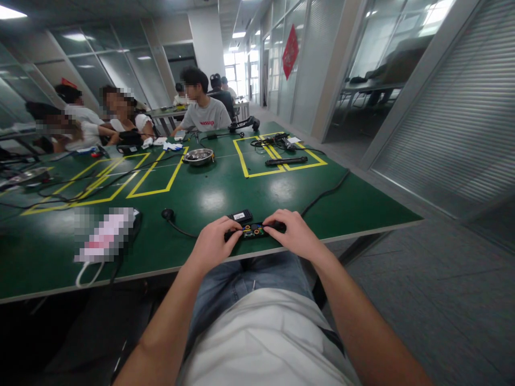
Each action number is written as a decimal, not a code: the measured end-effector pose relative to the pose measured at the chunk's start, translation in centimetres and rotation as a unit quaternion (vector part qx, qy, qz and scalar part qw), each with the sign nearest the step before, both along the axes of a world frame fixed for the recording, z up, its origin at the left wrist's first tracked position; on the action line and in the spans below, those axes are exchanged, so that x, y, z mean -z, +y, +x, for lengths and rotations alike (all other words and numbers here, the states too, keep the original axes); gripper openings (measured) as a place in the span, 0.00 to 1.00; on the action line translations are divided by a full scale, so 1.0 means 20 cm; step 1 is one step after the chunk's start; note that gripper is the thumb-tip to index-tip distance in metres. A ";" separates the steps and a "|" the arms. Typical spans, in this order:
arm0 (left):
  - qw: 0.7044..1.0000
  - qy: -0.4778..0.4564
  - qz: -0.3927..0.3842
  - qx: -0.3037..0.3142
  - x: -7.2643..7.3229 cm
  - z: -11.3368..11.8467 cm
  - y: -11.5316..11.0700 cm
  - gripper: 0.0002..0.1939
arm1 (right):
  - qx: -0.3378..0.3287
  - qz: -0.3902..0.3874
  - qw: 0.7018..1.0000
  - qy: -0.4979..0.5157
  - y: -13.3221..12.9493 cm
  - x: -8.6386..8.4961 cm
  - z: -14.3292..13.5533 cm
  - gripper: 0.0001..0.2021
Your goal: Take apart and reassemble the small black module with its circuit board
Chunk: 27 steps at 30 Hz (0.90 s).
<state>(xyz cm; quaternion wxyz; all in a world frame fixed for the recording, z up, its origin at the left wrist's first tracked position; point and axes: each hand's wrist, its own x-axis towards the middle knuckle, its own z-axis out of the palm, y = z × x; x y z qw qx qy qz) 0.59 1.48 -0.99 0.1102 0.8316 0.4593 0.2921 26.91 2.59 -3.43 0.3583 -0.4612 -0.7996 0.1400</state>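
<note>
An opened black power adapter (254,231) lies near the table's front edge, its circuit board and small coils showing. My left hand (212,242) pinches its left end between thumb and fingers. At the other end, my right hand (290,231) grips the case in the same way. Just behind the adapter rests a black case cover (240,215) with a white label. A cable with a black plug (168,215) runs in from the left, partly hidden behind my left hand. Another black cable (325,194) leads off to the right rear.
The green table (362,209) carries yellow tape outlines. A metal bowl (200,156) stands mid-table. Beyond it lie a black bar (286,160) and tangled cables (277,141). A pixelated pink-white item (107,236) is at left. A person in a grey T-shirt (205,115) sits opposite.
</note>
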 end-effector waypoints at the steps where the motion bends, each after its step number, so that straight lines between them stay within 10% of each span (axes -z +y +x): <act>1: 1.000 -0.003 0.009 0.002 0.00 0.00 0.00 0.07 | 0.001 0.000 1.000 0.000 0.00 0.00 0.00 0.04; 27: 0.998 -0.021 0.051 -0.017 -0.01 0.00 -0.03 0.05 | 0.008 0.006 0.999 0.050 -0.01 -0.02 0.01 0.07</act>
